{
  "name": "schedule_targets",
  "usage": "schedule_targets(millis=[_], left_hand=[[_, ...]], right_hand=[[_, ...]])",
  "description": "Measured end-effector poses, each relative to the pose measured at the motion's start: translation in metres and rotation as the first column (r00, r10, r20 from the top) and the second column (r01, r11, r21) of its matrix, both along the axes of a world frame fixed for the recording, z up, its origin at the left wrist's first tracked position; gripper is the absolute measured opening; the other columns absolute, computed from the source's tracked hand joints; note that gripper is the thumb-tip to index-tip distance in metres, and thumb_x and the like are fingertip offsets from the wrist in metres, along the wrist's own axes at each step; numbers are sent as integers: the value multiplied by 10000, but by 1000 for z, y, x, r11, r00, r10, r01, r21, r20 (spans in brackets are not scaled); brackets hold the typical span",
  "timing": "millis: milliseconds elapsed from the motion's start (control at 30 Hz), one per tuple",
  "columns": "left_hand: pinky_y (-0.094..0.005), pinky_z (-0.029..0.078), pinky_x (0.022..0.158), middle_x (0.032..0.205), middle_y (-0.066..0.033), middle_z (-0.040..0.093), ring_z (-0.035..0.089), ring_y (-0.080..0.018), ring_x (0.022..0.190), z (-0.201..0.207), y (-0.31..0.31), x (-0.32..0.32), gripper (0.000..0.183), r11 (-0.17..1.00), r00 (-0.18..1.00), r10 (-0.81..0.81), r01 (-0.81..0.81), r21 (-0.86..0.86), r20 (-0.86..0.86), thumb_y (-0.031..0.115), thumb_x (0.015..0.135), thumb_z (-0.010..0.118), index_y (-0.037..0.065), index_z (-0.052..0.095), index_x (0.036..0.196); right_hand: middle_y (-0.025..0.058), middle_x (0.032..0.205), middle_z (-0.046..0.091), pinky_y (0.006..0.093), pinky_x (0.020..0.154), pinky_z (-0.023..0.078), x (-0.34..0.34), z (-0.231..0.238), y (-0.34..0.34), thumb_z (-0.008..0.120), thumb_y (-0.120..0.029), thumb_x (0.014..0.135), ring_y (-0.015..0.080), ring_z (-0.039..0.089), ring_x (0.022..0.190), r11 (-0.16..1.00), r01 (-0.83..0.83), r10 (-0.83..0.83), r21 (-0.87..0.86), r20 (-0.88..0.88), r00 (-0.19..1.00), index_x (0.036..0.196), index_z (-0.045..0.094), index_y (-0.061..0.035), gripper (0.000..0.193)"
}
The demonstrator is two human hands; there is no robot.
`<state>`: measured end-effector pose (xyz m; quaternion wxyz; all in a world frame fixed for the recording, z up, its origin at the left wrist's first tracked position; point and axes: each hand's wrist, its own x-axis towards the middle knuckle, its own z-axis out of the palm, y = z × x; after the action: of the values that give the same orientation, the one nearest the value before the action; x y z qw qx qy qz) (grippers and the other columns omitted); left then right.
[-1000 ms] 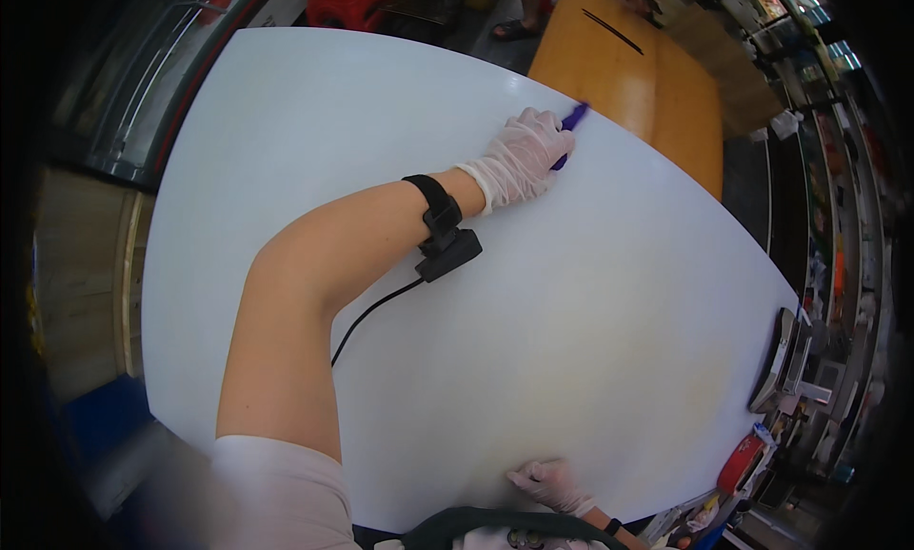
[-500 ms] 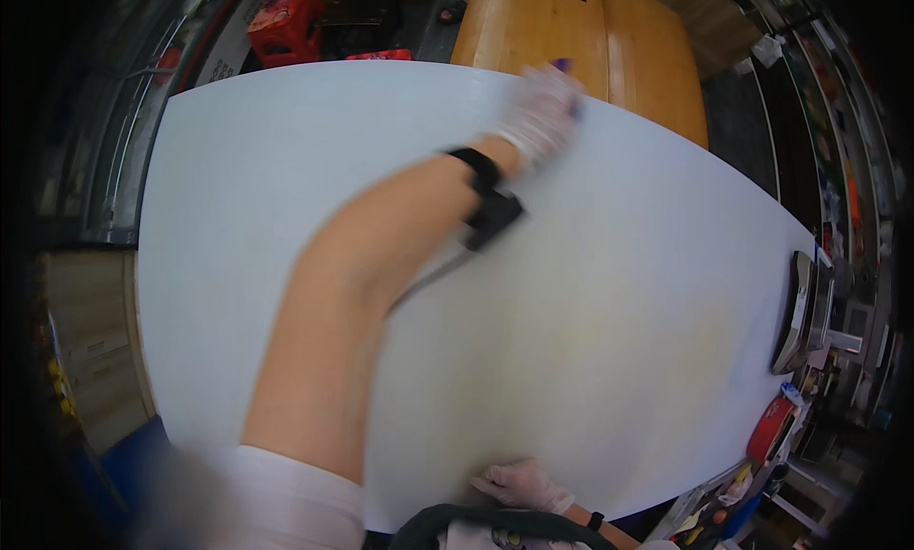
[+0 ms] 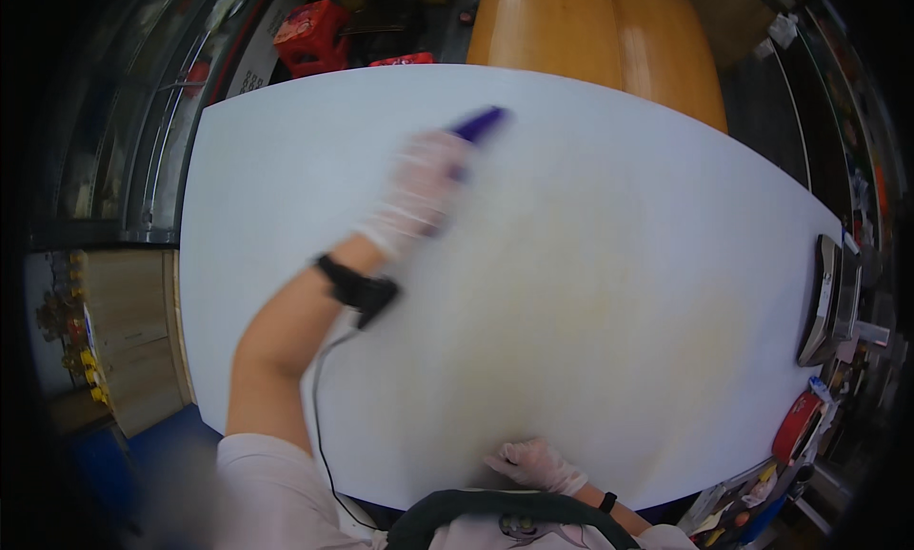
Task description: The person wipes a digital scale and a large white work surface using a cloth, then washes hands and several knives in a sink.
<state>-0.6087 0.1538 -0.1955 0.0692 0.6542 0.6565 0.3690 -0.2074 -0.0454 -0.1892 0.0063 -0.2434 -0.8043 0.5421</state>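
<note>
My left hand (image 3: 425, 183), in a clear plastic glove, is stretched out over the far left part of a white table (image 3: 609, 198). It is closed around a purple object (image 3: 483, 123), which sticks out past the fingers toward the far edge. Motion blurs that object, so its exact kind does not show. By the table's near edge my right hand (image 3: 538, 464), gloved the same way, rests low with its fingers curled in; nothing shows in it. Faint yellowish smears mark the table's middle.
A kitchen scale (image 3: 826, 298) stands at the right edge, with a red round container (image 3: 798, 426) nearer me. Beyond the far edge are a wooden table (image 3: 571, 31) and a red stool (image 3: 311, 38). A cable (image 3: 318, 398) hangs from my left wrist strap.
My left hand has swept from the far edge leftward and closer to me, carrying the purple object, more of which now shows. My right hand stays by the near edge.
</note>
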Motion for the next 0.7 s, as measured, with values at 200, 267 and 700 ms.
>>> schedule_targets(millis=[200, 267, 700], left_hand=[[-452, 433, 958, 1053, -178, 583, 538, -370, 1060, 12, -63, -166, 247, 699, 700, 639, -701, -140, -319, 107, 765, 612, 118, 611, 1012], [-449, 445, 911, 1030, -169, 615, 556, -378, 1018, -2, -37, -148, 260, 655, 629, 693, -753, -56, -351, 134, 730, 602, 130, 636, 988], [-449, 452, 928, 989, -165, 642, 572, -383, 1002, -7, 163, 210, 180, 927, 928, -371, 372, -50, 20, 30, 710, 573, 80, 661, 859]], right_hand=[[121, 557, 543, 431, 508, 481, -9, 16, 4, 648, -350, 930, 327, 581, 521, 1000, -1, 1, -13, -24, 1000, 637, 511, -91, 414], [122, 563, 548, 438, 516, 484, -6, 13, 1, 640, -348, 935, 331, 587, 530, 1000, 7, -7, 14, 7, 1000, 645, 516, -90, 407], [176, 684, 594, 464, 604, 488, -11, 0, -3, 613, -323, 942, 383, 602, 633, 998, -3, 4, -57, 8, 1000, 790, 580, -56, 308]])
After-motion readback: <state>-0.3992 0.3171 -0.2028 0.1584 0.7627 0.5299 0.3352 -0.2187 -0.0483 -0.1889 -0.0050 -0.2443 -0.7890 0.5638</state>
